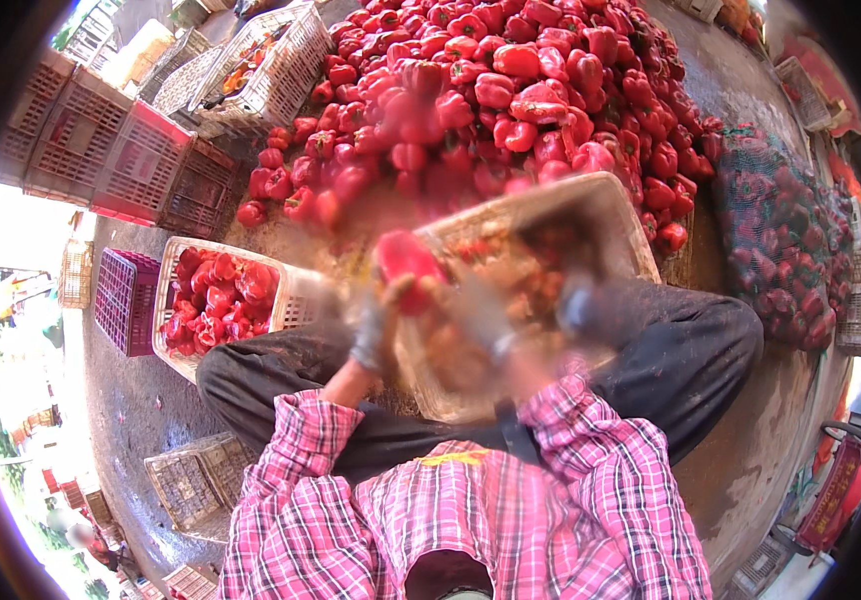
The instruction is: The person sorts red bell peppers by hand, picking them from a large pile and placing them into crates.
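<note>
A red bell pepper [411,262] is held up over the near left edge of a worn, pale plastic crate [591,190]. My left hand [375,322], in a greyish glove, is closed around its lower left side. Just to the right, my right hand [486,320], gloved too, reaches toward the pepper's lower right side. Blur smears its fingers, so I cannot tell whether it grips anything. Inside the crate, between my legs, lie reddish-orange pepper scraps [536,290], partly blurred.
A big heap of red bell peppers [511,100] spreads ahead. At my left stand a white crate of red peppers [221,295], a purple crate [129,300] and stacked crates [101,150]. A filled green mesh sack [776,240] is at right. An old crate [196,480] lies lower left.
</note>
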A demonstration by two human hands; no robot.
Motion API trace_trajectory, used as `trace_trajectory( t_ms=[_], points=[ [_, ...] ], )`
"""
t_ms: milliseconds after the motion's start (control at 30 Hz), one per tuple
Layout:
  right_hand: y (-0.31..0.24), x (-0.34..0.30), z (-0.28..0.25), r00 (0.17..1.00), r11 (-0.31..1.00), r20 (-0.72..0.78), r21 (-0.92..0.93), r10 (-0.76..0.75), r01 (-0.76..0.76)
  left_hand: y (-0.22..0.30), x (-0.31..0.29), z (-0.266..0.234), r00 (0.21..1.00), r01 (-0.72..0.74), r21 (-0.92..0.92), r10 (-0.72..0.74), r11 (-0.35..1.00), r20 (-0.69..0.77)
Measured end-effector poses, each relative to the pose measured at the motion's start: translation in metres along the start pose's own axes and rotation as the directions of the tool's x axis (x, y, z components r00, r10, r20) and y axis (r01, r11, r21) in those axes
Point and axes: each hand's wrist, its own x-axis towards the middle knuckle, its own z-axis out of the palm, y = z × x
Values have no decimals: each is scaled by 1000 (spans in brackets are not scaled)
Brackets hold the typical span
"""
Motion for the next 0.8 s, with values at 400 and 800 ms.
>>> trace_trajectory(
  t_ms=[400,800],
  points=[
    [145,28,43,983,965,-3,-193,-184,180,-29,-5,14,957,254,-217,-212,943,198],
    [128,40,33,874,884,-224,87,-432,459,-50,24,-20,874,422,-660,-88,621,477]
  ],
)
